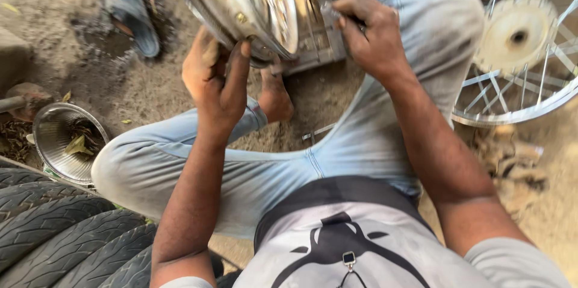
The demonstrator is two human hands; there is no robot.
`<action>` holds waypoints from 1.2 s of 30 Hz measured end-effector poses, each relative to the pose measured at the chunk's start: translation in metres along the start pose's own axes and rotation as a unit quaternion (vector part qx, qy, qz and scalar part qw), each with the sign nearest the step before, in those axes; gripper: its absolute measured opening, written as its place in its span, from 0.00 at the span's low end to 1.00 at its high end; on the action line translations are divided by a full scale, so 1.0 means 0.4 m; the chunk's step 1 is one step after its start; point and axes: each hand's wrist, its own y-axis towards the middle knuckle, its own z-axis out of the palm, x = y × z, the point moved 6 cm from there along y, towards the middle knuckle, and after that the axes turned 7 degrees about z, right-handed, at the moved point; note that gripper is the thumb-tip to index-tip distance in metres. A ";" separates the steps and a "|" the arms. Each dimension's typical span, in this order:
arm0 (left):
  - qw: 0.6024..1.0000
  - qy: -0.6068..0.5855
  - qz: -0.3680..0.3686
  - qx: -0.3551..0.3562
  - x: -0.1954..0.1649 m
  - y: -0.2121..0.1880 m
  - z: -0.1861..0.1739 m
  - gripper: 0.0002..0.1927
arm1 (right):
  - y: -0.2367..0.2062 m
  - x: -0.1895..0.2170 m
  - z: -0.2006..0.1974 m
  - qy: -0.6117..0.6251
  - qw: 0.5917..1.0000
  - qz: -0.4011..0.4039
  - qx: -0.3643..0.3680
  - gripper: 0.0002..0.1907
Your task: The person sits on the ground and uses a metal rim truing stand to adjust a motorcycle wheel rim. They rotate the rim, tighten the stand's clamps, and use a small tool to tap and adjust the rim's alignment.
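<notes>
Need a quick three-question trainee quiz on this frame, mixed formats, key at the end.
1. True or false: the left hand grips the edge of the shiny wheel rim.
2. What lies at the lower left beside the person's knee? A) stacked tyres B) a toolbox C) a bucket of water
3. Fill in: the right hand is closed on a small ____ tool held against the rim.

Key: 1 true; 2 A; 3 metal. A second spoked wheel lies at the right, and a chrome headlamp shell sits on the dirt at the left.
</notes>
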 end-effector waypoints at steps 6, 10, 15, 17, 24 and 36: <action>0.961 -0.229 -0.099 -0.116 0.026 0.094 0.001 0.06 | 0.115 0.262 -0.004 0.090 0.982 -0.154 0.056 0.10; 0.951 -0.163 -0.024 -0.261 0.007 0.141 0.020 0.06 | 0.187 0.360 0.027 0.099 0.982 -0.158 0.043 0.11; 0.937 -0.192 -0.117 -0.268 0.021 0.156 0.009 0.03 | 0.232 0.448 0.049 -0.089 0.980 -0.176 0.038 0.06; 0.938 -0.206 -0.040 -0.276 -0.009 0.158 -0.015 0.05 | 0.243 0.483 0.035 -0.072 0.978 -0.187 0.058 0.07; 0.935 -0.203 -0.005 -0.290 -0.004 0.152 -0.029 0.06 | 0.300 0.525 -0.036 0.234 0.958 -0.134 0.099 0.07; 0.941 -0.170 -0.004 -0.294 -0.018 0.174 -0.064 0.07 | 0.353 0.650 -0.001 -0.243 0.847 -0.393 0.263 0.08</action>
